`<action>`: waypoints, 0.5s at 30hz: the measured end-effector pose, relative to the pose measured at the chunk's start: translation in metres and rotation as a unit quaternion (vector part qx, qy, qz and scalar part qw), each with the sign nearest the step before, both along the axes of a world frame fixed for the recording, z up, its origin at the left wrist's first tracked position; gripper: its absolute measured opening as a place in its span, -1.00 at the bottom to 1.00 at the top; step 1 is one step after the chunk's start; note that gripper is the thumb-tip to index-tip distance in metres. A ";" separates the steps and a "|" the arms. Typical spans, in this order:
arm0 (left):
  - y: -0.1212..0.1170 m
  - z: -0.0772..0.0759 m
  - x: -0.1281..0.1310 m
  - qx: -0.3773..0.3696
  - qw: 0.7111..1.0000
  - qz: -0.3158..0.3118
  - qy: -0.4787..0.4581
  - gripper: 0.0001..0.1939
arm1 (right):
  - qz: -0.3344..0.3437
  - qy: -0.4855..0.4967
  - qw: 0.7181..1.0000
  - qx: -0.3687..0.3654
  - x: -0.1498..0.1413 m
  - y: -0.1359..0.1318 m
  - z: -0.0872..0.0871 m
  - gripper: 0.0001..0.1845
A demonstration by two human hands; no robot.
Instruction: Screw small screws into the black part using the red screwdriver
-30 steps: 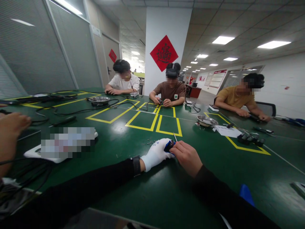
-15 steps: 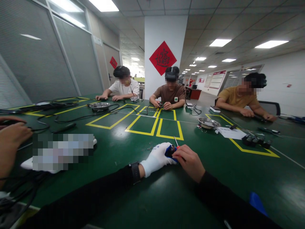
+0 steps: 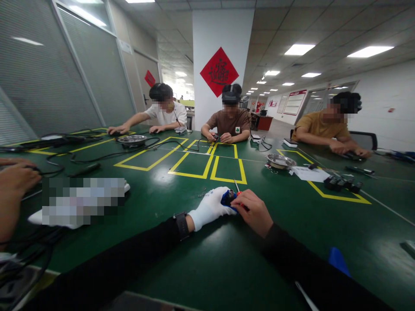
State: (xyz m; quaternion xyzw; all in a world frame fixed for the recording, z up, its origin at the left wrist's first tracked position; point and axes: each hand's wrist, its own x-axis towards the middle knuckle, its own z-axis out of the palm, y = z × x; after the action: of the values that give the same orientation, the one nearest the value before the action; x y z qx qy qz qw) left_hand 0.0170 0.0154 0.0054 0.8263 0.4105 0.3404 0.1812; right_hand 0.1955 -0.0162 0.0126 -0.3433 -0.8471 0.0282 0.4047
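Near the middle of the table, my left hand (image 3: 212, 208), in a white glove with a blue palm, is closed around a small black part with a shiny metal top (image 3: 231, 194). My bare right hand (image 3: 256, 212) meets it from the right, fingers pinched at the part's side. A screwdriver (image 3: 236, 186) with a red handle is tucked in the right hand, its thin shaft pointing up and away from me. My fingers hide most of the handle and the lower side of the part. Several tiny metal pieces (image 3: 203, 192) lie just beyond my left hand.
Right of centre stand a metal bowl (image 3: 281, 161), white paper (image 3: 309, 174) and several black parts (image 3: 343, 183). A blue object (image 3: 339, 261) lies by my right sleeve. To the left are a white blurred-out object (image 3: 36, 217), cables and another person's hand (image 3: 20, 176). Three people sit opposite.
The view has tilted and shifted slightly. My right fingers remain at the black part, whose metal top now shows more upright. The person in white has stretched one arm out to the left.
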 end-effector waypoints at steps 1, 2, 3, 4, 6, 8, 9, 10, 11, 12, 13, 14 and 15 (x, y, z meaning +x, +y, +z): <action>-0.001 0.000 0.000 0.002 1.000 -0.002 0.000 -0.53 | 0.001 -0.003 1.000 0.004 0.001 0.000 0.000 -0.88; -0.001 0.001 0.000 0.004 1.000 -0.002 -0.001 -0.54 | 0.001 -0.004 1.000 0.008 0.001 0.000 0.001 -0.88; -0.002 0.001 0.000 0.004 1.000 0.000 0.000 -0.54 | 0.000 -0.006 1.000 0.011 0.002 0.000 0.001 -0.88; -0.003 0.001 0.000 0.004 1.000 0.005 0.001 -0.54 | 0.000 -0.007 1.000 0.012 0.003 0.001 0.001 -0.88; -0.003 0.001 0.000 0.001 1.000 0.015 0.004 -0.55 | -0.005 -0.009 1.000 0.011 0.004 0.001 0.000 -0.87; -0.003 0.001 0.000 0.000 1.000 0.017 0.006 -0.56 | -0.008 -0.010 1.000 0.011 0.005 0.002 0.000 -0.86; -0.003 0.000 0.000 0.002 1.000 0.015 0.006 -0.57 | -0.009 -0.011 1.000 0.009 0.005 0.002 0.000 -0.86; -0.002 0.000 0.000 0.004 1.000 0.013 0.006 -0.57 | -0.009 -0.011 1.000 0.005 0.004 0.001 0.001 -0.86; -0.002 -0.001 0.000 0.007 1.000 0.009 0.005 -0.56 | -0.007 -0.009 1.000 -0.001 0.003 0.000 0.002 -0.87; -0.002 -0.002 0.000 0.012 1.000 0.007 0.003 -0.55 | -0.005 -0.001 1.000 -0.008 0.002 -0.001 0.003 -0.88; -0.002 -0.002 0.000 0.015 1.000 0.005 0.001 -0.55 | -0.003 0.015 1.000 -0.019 0.001 -0.002 0.005 -0.90; -0.003 -0.003 0.000 0.017 1.000 0.004 0.000 -0.55 | -0.005 0.042 0.999 -0.033 0.000 -0.003 0.006 -0.90; -0.004 -0.003 0.000 0.018 1.000 0.004 -0.001 -0.56 | -0.012 0.077 0.996 -0.049 0.000 -0.004 0.007 -0.89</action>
State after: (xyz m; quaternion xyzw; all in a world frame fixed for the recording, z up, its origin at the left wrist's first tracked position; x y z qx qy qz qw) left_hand 0.0174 0.0116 0.0025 0.8276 0.4069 0.3496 0.1652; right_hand 0.1953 -0.0201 0.0195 -0.3693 -0.8067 0.0910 0.4523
